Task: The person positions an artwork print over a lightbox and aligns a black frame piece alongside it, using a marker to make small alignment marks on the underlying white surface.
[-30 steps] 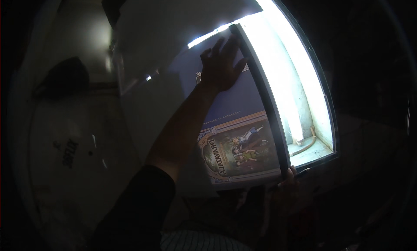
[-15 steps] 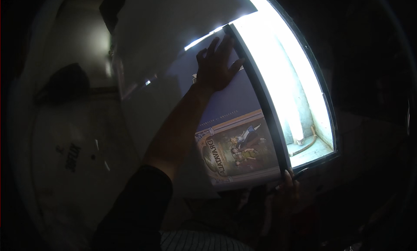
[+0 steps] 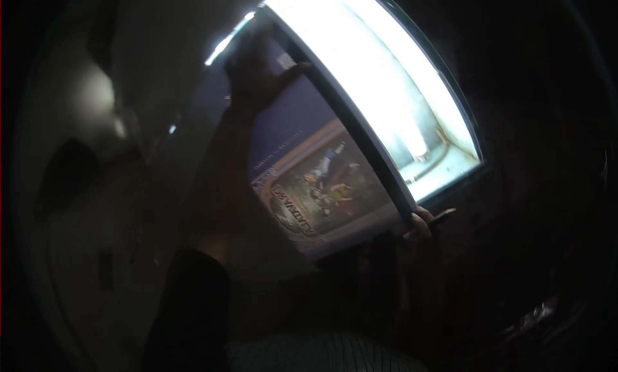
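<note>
A printed sheet [image 3: 277, 121], purple with an illustrated lower panel, lies across a brightly lit light box [image 3: 450, 172]. Along the sheet's right edge runs a long dark straight strip [image 3: 347, 117]. My left hand [image 3: 254, 76] rests flat on the far part of the sheet, thumb stretched out toward the strip; motion and shadow blur its other fingers. At the strip's near end is my right hand [image 3: 421, 224], its fingertips against the end and closed around a slim pen-like tool [image 3: 444, 215]. Most of that hand is lost in darkness.
A glowing tube and a bent cable [image 3: 438, 156] show inside the uncovered right part of the light box. To the left, a dim pale surface bears a dark object [image 3: 67, 175]. Striped cloth [image 3: 322, 349] appears at the lower edge.
The whole view has shifted, so the light box, sheet and both hands appear farther up and left. Both hands keep their places at the two ends of the strip.
</note>
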Tool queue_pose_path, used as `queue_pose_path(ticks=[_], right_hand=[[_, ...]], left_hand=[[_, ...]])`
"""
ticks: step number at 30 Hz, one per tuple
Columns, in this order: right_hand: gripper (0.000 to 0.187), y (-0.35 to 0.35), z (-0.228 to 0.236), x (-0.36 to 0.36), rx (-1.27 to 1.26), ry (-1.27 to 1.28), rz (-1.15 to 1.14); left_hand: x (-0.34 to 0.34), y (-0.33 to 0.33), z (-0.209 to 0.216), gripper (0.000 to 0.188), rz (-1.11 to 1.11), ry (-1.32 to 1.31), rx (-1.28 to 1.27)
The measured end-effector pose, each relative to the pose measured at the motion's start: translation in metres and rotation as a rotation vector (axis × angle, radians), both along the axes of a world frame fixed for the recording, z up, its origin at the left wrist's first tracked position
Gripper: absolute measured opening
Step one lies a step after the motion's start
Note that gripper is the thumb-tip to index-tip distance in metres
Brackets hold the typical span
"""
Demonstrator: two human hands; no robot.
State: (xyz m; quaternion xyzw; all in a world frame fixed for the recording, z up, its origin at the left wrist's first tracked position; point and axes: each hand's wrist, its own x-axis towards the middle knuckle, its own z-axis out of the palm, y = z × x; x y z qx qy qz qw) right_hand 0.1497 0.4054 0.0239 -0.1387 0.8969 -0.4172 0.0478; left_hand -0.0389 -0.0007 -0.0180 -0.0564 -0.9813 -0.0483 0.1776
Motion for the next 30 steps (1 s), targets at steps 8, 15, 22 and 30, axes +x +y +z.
queue_pose_path(ticks=[8, 15, 22, 30], right_hand=[[0.037, 0.002, -0.001, 0.012, -0.08, -0.029, -0.066], [0.042, 0.007, 0.0, 0.013, -0.086, -0.008, -0.055], [0.048, 0.009, -0.004, 0.014, -0.015, 0.0, -0.026], [0.049, 0.007, -0.007, 0.011, -0.016, 0.015, -0.042]], left_hand=[[0.001, -0.023, 0.0, 0.09, 0.026, -0.035, -0.126], [0.002, -0.019, -0.001, 0.085, 0.078, -0.114, -0.119], [0.002, -0.026, -0.004, 0.103, 0.063, -0.161, 0.022], [0.004, -0.027, -0.005, 0.11, 0.054, -0.162, -0.067]])
